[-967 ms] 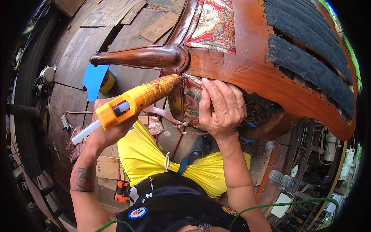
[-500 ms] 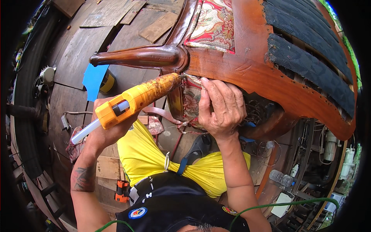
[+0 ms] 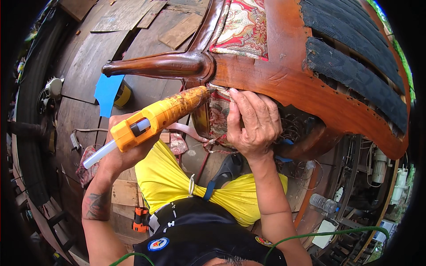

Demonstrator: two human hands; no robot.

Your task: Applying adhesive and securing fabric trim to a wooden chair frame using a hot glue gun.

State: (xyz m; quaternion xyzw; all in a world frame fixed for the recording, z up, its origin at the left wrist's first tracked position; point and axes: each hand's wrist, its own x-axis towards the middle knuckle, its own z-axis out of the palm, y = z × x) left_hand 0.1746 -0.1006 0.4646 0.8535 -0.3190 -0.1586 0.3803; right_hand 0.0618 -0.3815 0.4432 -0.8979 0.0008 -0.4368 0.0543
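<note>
Big wooden chair frame (image 3: 284, 84) lies tipped over the plank floor (image 3: 88, 66), w/ black webbing straps (image 3: 355, 75) on its underside and floral fabric (image 3: 244, 31) by the carved arm (image 3: 155, 66). Your left hand (image 3: 126, 150) is clenched round the orange glue gun (image 3: 155, 117), nozzle touching the frame edge. Your right hand (image 3: 253, 124) lies open, fingers pressing fabric vs the frame just beside the nozzle.
</note>
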